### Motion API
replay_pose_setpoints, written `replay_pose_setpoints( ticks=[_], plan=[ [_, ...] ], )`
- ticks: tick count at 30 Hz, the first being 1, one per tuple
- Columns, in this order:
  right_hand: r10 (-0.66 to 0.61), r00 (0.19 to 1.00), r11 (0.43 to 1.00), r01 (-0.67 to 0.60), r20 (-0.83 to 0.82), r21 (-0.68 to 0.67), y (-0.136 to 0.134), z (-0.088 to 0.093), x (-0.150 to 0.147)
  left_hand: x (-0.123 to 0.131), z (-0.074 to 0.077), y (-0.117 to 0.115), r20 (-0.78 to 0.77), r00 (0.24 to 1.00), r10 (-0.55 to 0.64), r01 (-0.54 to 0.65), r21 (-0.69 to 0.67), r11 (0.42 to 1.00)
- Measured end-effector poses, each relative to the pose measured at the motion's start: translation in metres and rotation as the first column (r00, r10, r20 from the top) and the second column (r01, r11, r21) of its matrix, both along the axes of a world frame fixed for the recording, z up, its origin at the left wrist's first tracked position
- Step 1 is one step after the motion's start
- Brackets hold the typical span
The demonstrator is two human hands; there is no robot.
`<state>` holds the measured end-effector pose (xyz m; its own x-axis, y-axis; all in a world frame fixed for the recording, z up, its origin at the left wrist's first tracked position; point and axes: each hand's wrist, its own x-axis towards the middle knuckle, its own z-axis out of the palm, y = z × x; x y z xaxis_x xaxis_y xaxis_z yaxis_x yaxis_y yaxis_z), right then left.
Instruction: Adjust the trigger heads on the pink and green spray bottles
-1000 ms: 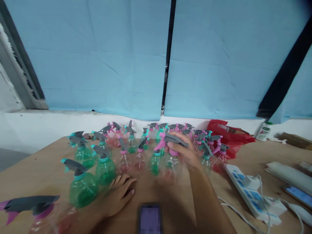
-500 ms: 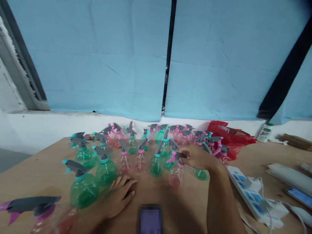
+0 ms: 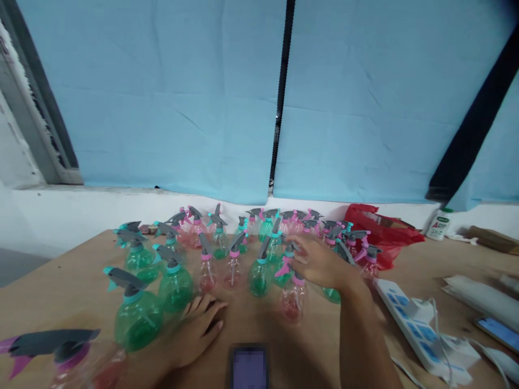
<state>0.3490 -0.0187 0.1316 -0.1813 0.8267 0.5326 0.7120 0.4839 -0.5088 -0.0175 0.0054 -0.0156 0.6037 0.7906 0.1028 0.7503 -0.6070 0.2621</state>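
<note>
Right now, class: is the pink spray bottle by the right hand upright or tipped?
Upright: the pink spray bottle stands on its base on the table, trigger head topmost.

Right hand (image 3: 320, 263) over the grey sprayer head of a pink spray bottle (image 3: 292, 302), grip unclear, left hand (image 3: 198, 330) flat on the wooden desk (image 3: 60, 292) just beside a green spray bottle (image 3: 138, 321), crowd of bottles (image 3: 219, 243) behind, white power strip (image 3: 407, 319) at right

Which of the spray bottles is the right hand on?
The pink-tinted bottle with the pink collar, at the front of the cluster just right of a green bottle; the right hand lies over its grey trigger head.
</note>
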Motion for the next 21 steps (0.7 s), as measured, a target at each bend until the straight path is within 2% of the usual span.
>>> replay_pose_setpoints(
  ticks=[2,4,6,9,12,14,17,21],
  plan=[
    [-0.012,0.989,0.981,0.041,-0.148,0.188,0.001,0.006,-0.029,0.001,0.001,0.000,-0.017,1.000,0.010,-0.010,0.001,1.000],
    [-0.001,0.912,0.947,0.133,-0.411,0.293,0.007,0.003,-0.066,0.001,0.001,0.000,-0.028,0.999,0.016,-0.016,0.002,1.000],
    [-0.030,0.836,0.933,0.220,-0.548,0.285,0.018,-0.012,-0.104,0.001,0.001,0.000,-0.026,1.000,0.012,-0.012,0.005,1.000],
    [-0.132,0.849,0.941,0.269,-0.511,0.203,0.039,-0.048,-0.143,0.000,0.000,0.001,-0.014,1.000,0.009,-0.009,0.020,1.000],
    [-0.259,0.871,0.925,0.348,-0.418,0.154,0.057,-0.080,-0.154,0.000,-0.001,0.001,0.005,1.000,0.019,-0.019,0.028,0.999],
    [-0.318,0.864,0.908,0.396,-0.390,0.137,0.065,-0.091,-0.150,0.000,-0.001,0.000,0.009,1.000,0.019,-0.019,0.024,1.000],
    [-0.324,0.841,0.905,0.409,-0.433,0.117,0.071,-0.099,-0.143,0.001,0.000,0.000,-0.004,1.000,0.009,-0.009,0.013,1.000],
    [-0.271,0.808,0.934,0.352,-0.523,0.061,0.075,-0.105,-0.141,0.001,0.001,-0.001,0.006,1.000,0.001,-0.001,0.018,1.000]
  ],
)
